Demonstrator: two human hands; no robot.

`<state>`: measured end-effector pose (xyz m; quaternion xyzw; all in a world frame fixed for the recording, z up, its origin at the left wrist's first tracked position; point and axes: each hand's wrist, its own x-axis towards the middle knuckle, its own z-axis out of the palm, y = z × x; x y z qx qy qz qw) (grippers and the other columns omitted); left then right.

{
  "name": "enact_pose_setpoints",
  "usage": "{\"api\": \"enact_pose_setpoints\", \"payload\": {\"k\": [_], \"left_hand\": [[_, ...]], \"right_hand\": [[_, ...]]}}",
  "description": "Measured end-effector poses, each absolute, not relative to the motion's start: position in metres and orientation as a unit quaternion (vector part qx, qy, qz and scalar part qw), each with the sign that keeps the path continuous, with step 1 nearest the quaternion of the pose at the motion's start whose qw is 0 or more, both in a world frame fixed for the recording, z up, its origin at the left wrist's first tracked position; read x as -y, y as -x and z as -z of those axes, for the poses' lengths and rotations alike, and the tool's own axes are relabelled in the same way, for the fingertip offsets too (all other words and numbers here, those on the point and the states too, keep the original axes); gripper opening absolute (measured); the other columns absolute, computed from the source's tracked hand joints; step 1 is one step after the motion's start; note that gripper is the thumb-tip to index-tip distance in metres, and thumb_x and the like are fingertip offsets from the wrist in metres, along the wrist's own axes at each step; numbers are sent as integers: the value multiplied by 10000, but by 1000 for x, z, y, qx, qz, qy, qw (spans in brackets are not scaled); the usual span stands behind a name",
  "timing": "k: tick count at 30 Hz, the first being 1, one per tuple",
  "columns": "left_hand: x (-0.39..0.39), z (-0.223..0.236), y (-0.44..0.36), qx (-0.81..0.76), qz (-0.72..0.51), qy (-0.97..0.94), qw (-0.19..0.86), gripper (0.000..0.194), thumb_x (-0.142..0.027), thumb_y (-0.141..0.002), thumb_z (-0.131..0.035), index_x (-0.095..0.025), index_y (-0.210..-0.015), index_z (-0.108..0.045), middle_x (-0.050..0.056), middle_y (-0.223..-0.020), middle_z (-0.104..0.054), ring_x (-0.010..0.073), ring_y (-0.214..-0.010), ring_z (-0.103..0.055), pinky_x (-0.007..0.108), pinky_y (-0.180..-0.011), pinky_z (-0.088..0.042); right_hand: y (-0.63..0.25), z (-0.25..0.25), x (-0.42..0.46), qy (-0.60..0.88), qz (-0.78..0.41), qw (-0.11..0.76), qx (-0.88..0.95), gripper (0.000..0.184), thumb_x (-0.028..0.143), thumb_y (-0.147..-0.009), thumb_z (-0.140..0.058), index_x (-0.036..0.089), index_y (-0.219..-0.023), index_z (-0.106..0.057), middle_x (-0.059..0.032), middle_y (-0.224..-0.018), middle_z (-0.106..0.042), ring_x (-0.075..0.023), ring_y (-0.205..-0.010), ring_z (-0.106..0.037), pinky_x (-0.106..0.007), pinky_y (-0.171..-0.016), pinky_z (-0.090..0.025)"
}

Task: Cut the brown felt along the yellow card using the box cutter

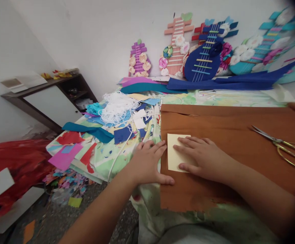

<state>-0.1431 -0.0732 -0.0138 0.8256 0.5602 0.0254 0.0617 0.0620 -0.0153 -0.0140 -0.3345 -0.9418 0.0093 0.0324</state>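
Note:
A pale yellow rectangular card (174, 157) lies on a large brown sheet (228, 125) near its left edge. My right hand (200, 154) rests flat on the card with the fingers spread, covering its right part. Just left of the card, my left hand (149, 162) lies across the sheet's left edge, thumb on the brown surface and fingers apart; it holds nothing. To the right, a pair of scissors (280, 140) with gold handles lies on the sheet, blades partly apart.
White cord (118, 106) and coloured scraps cover the table's left side. Decorated lute-shaped crafts (204, 61) lean on the wall behind blue strips (220, 83). A low cabinet (53, 101) stands at left. Paper bits (68, 183) and a red plastic bag (17, 159) lie on the floor.

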Motion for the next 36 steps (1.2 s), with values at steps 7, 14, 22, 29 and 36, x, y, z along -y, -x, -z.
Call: {"api": "enact_pose_setpoints", "payload": {"k": [7, 14, 22, 29, 36], "left_hand": [[73, 14, 144, -559, -27, -826, 66, 969, -801, -542, -443, -201, -1294, -326, 18, -1360, -287, 354, -1154, -250, 491, -931, -187], [73, 15, 144, -557, -33, -828, 56, 961, -795, -551, -447, -187, -1286, -335, 10, -1358, -292, 342, -1143, -262, 491, -926, -198], [73, 16, 144, -558, -30, -828, 55, 957, -802, -549, -433, -209, -1291, -323, 8, -1364, -280, 350, -1152, -254, 483, -932, -188], [73, 15, 143, -563, -38, -823, 67, 998, -788, -535, -474, -188, -1310, -282, 38, -1346, -310, 346, -1147, -258, 489, -933, -186], [73, 7, 142, -550, -12, -833, 63, 913, -764, -557, -493, -276, -1303, -296, 22, -1359, -288, 357, -1143, -271, 501, -912, -210]], "right_hand": [[-60, 16, 15, 339, -2, 30, 940, 522, 550, -780, -352, 294, -1229, -423, -75, -1329, -381, -326, -1169, -356, -534, -838, -295], [-60, 17, 16, 338, -1, 36, 940, 524, 542, -778, -366, 291, -1234, -424, -67, -1328, -385, -321, -1173, -355, -524, -859, -279], [-60, 16, 17, 339, -5, 33, 940, 521, 546, -781, -357, 305, -1240, -416, -59, -1335, -376, -323, -1178, -348, -528, -860, -279], [-60, 17, 16, 339, -11, 37, 940, 529, 554, -768, -368, 305, -1232, -423, -60, -1331, -382, -324, -1170, -356, -535, -855, -277], [-58, 14, 18, 340, -12, 52, 939, 530, 533, -755, -394, 277, -1217, -446, -84, -1291, -430, -327, -1148, -375, -545, -853, -275]]}}
